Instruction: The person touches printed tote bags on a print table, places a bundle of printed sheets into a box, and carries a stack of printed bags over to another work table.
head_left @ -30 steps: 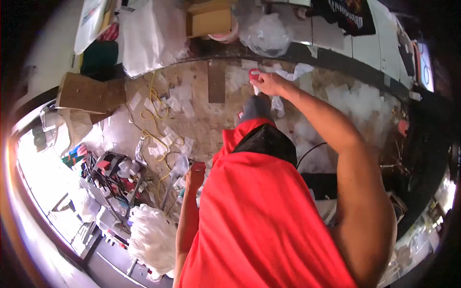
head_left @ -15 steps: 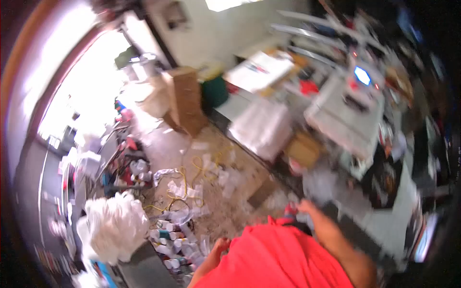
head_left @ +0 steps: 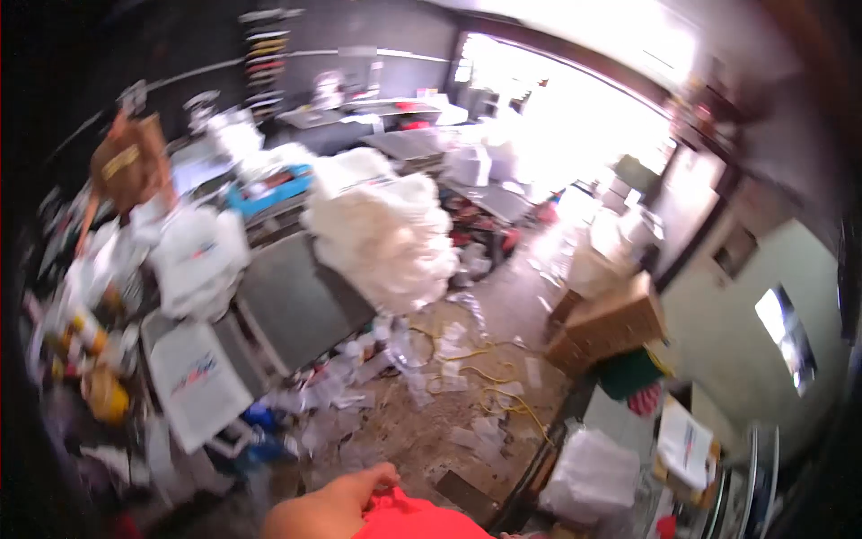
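While the left hand (head_left: 382, 476) curls beside the worn red shirt (head_left: 413, 519) at six o'clock in the head view, neither hand's grip can be told; the right is indistinct. Limp printed white fabric (head_left: 196, 373) lies flat at eight, presumably keeping its print smooth; glossy plastic-wrapped bundle (head_left: 593, 472), squarish, at five.

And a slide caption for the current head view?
Left hand at a red shirt; beyond, littered floor, yellow cord, white heap, cardboard box.
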A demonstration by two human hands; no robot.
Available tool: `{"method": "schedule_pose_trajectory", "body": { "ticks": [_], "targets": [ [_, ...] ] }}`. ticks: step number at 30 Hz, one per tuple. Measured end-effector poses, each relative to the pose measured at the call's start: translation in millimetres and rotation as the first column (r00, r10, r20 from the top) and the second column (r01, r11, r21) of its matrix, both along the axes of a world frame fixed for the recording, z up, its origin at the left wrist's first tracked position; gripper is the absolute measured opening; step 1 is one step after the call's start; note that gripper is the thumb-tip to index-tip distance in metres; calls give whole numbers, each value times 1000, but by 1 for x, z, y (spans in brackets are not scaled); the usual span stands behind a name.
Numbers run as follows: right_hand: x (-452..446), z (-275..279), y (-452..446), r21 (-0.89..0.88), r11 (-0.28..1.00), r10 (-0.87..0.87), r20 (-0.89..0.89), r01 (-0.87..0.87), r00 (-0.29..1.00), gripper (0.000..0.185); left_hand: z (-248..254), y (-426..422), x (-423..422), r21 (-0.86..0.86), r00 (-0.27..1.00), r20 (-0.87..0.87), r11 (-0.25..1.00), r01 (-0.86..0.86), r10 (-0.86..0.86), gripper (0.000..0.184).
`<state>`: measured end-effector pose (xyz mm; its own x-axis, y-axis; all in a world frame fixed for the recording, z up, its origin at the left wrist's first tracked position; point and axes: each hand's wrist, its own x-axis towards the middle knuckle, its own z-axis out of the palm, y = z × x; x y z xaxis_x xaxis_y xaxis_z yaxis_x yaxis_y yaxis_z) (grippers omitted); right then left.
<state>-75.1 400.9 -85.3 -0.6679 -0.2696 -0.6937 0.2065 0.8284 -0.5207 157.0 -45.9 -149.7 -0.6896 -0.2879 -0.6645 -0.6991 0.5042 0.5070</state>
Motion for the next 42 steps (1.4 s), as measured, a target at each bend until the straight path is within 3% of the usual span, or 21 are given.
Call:
{"method": "schedule_pose_trajectory", "body": {
  "ticks": [1, 4, 6, 8, 9, 10, 11, 12, 13, 20, 27, 30, 42],
  "targets": [
    [-14, 3, -14, 4, 998, 66, -15, -66, 998, 45, -10, -2, 5, -25, 999, -42, 1000, 2, -3, 38],
    [-47, 10, -41, 30, 962, 272, -95, -270, 958, 44, -32, 6, 32, -16, 974, 27, 974, -224, 225, 25],
    [-66, 10, -47, 41, 891, 449, -218, -451, 867, 43, -32, 10, 52, 6, 930, 112, 936, -352, 349, 22],
    [-80, 13, -46, -1, 750, 600, -421, -662, 680, 36, -26, 31, 70, 30, 890, 179, 901, -432, 420, 22],
    [-87, 17, -53, -21, 594, 624, -618, -804, 478, 30, -22, 42, 76, -66, 922, 153, 935, -349, 355, 26],
    [-95, 22, -59, -27, 569, 635, -621, -822, 460, 30, -17, 53, 82, -169, 948, 137, 949, -265, 289, 31],
    [-93, 40, -65, -146, 751, 582, -316, -644, 749, 26, -10, 68, 85, -207, 951, 136, 946, -249, 279, 31],
    [-92, 60, -71, -139, 919, 369, -22, -369, 929, 22, -7, 83, 84, -210, 943, 129, 938, -276, 307, 31],
    [-100, 53, -71, -105, 952, 297, 75, -289, 952, 22, -4, 98, 81, -208, 934, 123, 929, -307, 336, 31],
    [-138, 11, -60, -27, 866, 499, 129, -500, 857, 25, 5, 200, 57, -185, 828, 80, 824, -535, 555, 30],
    [-148, -2, -93, 15, 767, 633, 149, -642, 760, 29, -2, 238, 96, -255, 713, 93, 709, -657, 695, 30],
    [-145, -5, -115, 25, 731, 673, 143, -682, 726, 31, -4, 239, 107, -312, 676, 64, 659, -685, 734, 30],
    [-99, -11, -231, 51, 620, 782, 48, -783, 622, 39, 36, 160, 181, -110, 642, 59, 644, -757, 765, 31]
  ]
}}
